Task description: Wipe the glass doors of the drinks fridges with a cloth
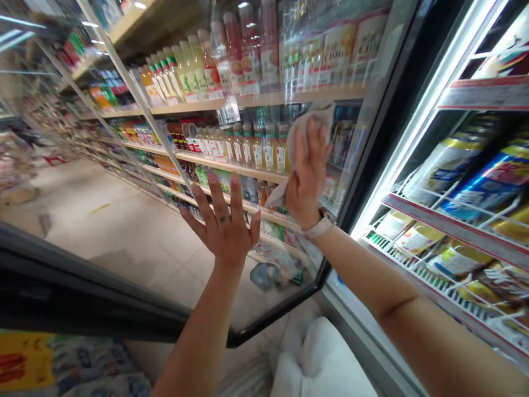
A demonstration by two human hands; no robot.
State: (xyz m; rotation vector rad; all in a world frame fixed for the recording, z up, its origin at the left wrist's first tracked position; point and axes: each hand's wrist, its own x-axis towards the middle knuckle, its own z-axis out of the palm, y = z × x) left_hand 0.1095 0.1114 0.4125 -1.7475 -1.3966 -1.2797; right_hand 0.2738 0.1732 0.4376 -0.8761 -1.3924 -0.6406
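A glass door with a black frame (273, 320) stands open in front of me, and shelves of bottles show through its pane. My right hand (308, 171) presses a pale cloth (301, 128) against the glass near the door's right side, its fingers lying over the cloth. To the left and a little lower, my left hand (225, 220) is spread with its fingers apart and nothing in it. Its palm faces the pane; whether it touches the glass I cannot tell.
On the right is a lit fridge with bottles on wire shelves (454, 223). Packaged goods with a yellow sign (25, 361) sit at the lower left. Beyond the glass, plastic bags (264, 274) lie on the tiled floor (165, 264).
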